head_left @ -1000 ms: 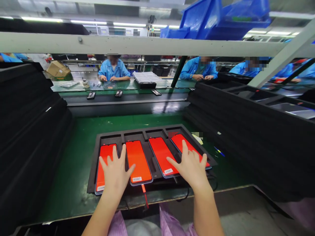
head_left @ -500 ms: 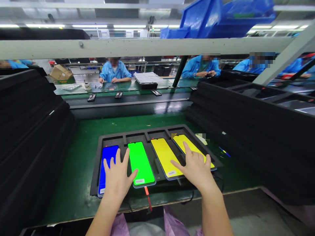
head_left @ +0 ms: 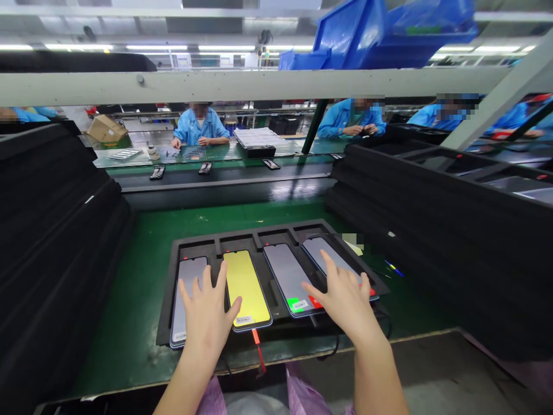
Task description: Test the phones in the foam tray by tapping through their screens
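Note:
Several smartphones lie face up in the slots of a black foam tray (head_left: 166, 323). My left hand (head_left: 208, 308) is spread with nothing in it, over the leftmost phone (head_left: 184, 294), whose screen is grey, and the left edge of the yellow-screened phone (head_left: 247, 288). My right hand (head_left: 345, 297), fingers also apart, is over the rightmost phone (head_left: 317, 249) and the lower right of the third phone (head_left: 285, 268). Both of those screens are grey; green and red patches show low on the third, red on the rightmost. Whether my fingertips touch the glass I cannot tell.
A red-tipped cable (head_left: 258, 346) runs from the yellow-screened phone over the table edge. Black foam tray stacks stand at left (head_left: 56, 248) and right (head_left: 453, 242). A blue pen (head_left: 394, 268) lies at right. Beyond a conveyor (head_left: 233, 187), people in blue work; a beam (head_left: 242, 86) crosses overhead.
The leftmost screen went from blue to grey, the second from green to yellow. The two right screens turned from yellow to grey with coloured patches. My hands have barely moved.

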Demonstrator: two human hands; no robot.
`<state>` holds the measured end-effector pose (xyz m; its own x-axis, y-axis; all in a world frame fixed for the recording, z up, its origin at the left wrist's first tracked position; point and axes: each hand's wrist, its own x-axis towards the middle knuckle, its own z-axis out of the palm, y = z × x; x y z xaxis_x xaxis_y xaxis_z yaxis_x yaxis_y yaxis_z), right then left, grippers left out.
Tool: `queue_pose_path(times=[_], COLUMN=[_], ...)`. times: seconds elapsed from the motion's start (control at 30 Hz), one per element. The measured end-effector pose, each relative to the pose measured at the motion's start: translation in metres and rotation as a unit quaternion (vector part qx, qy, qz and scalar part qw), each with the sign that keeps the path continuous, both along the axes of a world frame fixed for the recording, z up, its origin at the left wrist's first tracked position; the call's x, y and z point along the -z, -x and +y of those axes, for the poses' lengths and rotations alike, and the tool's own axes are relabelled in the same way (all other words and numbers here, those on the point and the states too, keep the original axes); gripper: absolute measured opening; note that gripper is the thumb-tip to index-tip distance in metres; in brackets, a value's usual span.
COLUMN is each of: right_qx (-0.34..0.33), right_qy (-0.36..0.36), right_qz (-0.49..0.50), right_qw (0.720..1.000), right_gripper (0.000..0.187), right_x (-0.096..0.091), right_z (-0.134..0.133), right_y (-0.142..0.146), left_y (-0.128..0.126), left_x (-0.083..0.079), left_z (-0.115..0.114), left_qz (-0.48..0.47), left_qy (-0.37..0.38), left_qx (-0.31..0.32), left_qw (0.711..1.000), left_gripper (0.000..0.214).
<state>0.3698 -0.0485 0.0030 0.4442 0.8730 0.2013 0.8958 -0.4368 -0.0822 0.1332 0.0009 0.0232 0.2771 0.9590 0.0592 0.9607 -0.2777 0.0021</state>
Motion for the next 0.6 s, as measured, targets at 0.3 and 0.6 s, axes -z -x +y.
queue_pose_path(times=[0.3,0.6], right_qx=[-0.013,-0.045], right_qy=[-0.013,-0.079], right_qz=[-0.017,-0.018], right_qw=[1.000,0.996], right_gripper=[0.064,0.068], right_x=[0.006,0.030], right_z=[0.002,0.007], right_y=[0.000,-0.018], left_y=[-0.002,-0.007], left_x=[-0.001,-0.005], left_z=[-0.001,-0.002], left_qz=[-0.007,-0.049], left_qy=[-0.001,0.040], left_qx=[-0.001,-0.006], left_qw=[1.000,0.998], left_gripper=[0.063,0.067])
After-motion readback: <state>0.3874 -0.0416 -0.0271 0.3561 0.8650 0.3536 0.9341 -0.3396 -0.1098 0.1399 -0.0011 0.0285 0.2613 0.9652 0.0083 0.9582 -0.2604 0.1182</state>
